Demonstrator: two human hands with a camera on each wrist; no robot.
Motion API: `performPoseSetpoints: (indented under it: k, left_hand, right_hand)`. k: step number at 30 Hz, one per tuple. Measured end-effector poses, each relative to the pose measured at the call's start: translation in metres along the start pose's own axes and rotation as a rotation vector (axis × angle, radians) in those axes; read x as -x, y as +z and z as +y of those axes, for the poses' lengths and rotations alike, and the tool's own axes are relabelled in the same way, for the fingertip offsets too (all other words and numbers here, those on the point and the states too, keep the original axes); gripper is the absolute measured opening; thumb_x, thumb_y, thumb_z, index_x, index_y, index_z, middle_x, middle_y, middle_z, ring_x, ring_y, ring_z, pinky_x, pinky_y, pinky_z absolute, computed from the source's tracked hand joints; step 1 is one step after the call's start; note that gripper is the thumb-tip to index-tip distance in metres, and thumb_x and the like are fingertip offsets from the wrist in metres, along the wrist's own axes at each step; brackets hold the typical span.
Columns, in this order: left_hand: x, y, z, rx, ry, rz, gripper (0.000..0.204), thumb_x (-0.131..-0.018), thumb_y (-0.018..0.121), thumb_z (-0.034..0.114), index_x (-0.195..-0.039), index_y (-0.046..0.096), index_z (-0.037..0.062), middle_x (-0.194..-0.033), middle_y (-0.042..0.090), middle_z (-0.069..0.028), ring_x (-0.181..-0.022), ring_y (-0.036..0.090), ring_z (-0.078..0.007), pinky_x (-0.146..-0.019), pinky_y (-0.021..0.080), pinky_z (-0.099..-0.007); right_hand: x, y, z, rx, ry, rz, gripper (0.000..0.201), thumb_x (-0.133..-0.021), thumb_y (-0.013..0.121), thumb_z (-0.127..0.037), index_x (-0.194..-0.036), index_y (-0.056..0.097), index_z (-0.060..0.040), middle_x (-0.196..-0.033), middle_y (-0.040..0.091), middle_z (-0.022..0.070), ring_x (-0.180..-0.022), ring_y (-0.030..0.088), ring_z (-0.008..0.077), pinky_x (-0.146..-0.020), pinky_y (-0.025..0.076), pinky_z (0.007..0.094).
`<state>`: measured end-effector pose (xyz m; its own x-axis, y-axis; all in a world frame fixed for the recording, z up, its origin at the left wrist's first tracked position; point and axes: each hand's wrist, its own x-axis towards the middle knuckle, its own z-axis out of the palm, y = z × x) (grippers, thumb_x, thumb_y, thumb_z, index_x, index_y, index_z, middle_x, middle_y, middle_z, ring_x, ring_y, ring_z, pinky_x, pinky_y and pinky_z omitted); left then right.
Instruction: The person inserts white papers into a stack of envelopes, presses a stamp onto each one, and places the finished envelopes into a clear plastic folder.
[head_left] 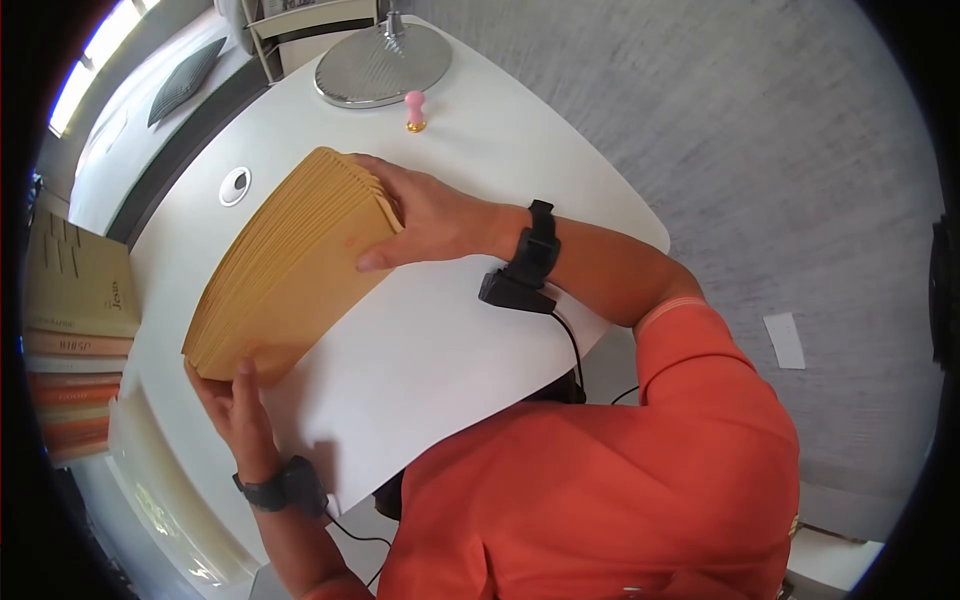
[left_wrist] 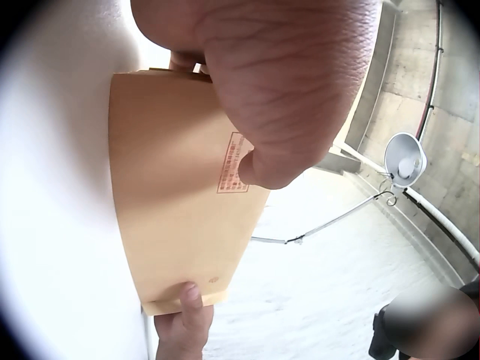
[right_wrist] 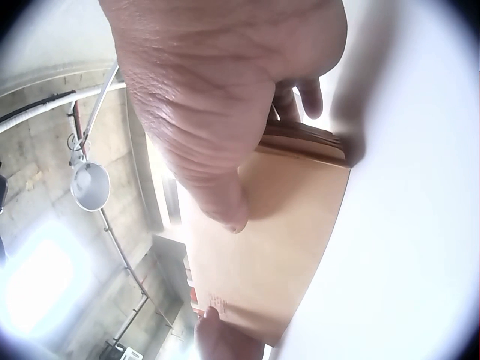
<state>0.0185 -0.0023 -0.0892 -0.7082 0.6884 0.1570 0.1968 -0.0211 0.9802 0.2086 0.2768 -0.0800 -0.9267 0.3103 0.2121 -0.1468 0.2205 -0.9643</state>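
A thick stack of brown kraft envelopes (head_left: 310, 285) stands on its long edge over the white table, its upper edges fanned apart. My right hand (head_left: 435, 215) grips the far end, thumb on the near face and the other fingers around behind. At the opposite end my left hand (head_left: 243, 415) holds the stack, its thumb also on the near face. A red printed box (left_wrist: 231, 169) shows beside the left thumb in the left wrist view. Folded flap edges (right_wrist: 304, 146) show under my right hand in the right wrist view.
A pink-handled stamp (head_left: 415, 110) with a gold base stands beyond the stack, near a round metal lamp base (head_left: 385, 65). A cable-hole cover (head_left: 235, 186) sits in the tabletop (head_left: 400, 350). Several stacked books (head_left: 80, 300) lie at the left. Wrist camera cables hang by the body.
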Motion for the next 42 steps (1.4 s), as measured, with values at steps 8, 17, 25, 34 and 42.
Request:
performPoseSetpoints:
  k: [8,17,25,34,42]
  left_hand:
    - [-0.003,-0.008,-0.012,0.104,0.049,0.074,0.045,-0.1,0.061,0.013,-0.141,0.045,0.0019,-0.132,0.058,-0.0114,-0.122,0.054,-0.0192,-0.106,0.041,-0.0357]
    - [-0.011,-0.035,-0.012,0.058,0.114,-0.097,0.026,-0.099,0.063,0.007,-0.124,0.058,0.0016,-0.116,0.064,-0.0079,-0.107,0.058,-0.0159,-0.102,0.043,-0.0334]
    - [-0.008,-0.025,-0.014,-0.005,0.208,0.027,0.026,-0.1,0.062,0.008,-0.124,0.058,0.0003,-0.116,0.063,-0.0071,-0.11,0.056,-0.0154,-0.101,0.042,-0.0324]
    - [0.004,-0.007,0.0,0.028,-0.052,-0.027,0.048,-0.096,0.062,0.003,-0.141,0.043,0.0017,-0.125,0.058,-0.0074,-0.118,0.052,-0.0154,-0.105,0.039,-0.0322]
    - [-0.001,-0.005,0.003,0.006,-0.116,-0.141,0.056,-0.096,0.059,-0.002,-0.145,0.033,0.0046,-0.133,0.051,-0.0079,-0.124,0.049,-0.0159,-0.107,0.04,-0.0337]
  right_hand:
    - [-0.002,0.005,0.007,0.043,-0.058,0.055,0.099,-0.077,0.088,-0.016,-0.153,0.027,-0.001,-0.141,0.05,0.0116,-0.13,0.05,0.019,-0.109,0.045,0.0338]
    - [0.005,0.001,-0.006,-0.02,0.112,0.049,0.069,-0.074,0.09,-0.017,-0.129,0.052,-0.0005,-0.113,0.066,0.0071,-0.103,0.063,0.0143,-0.09,0.053,0.0307]
    - [0.006,0.002,-0.005,0.105,-0.073,0.151,0.058,-0.076,0.09,-0.016,-0.122,0.058,-0.0017,-0.108,0.068,0.0046,-0.1,0.062,0.0121,-0.088,0.053,0.03]
    - [0.007,0.005,0.0,0.0,0.044,0.02,0.081,-0.077,0.088,-0.017,-0.144,0.045,-0.0041,-0.131,0.061,0.0062,-0.119,0.055,0.0131,-0.103,0.048,0.0316]
    - [0.005,0.007,0.002,0.029,0.016,0.093,0.093,-0.077,0.085,-0.016,-0.153,0.033,-0.0051,-0.138,0.057,0.0136,-0.127,0.054,0.0228,-0.108,0.045,0.035]
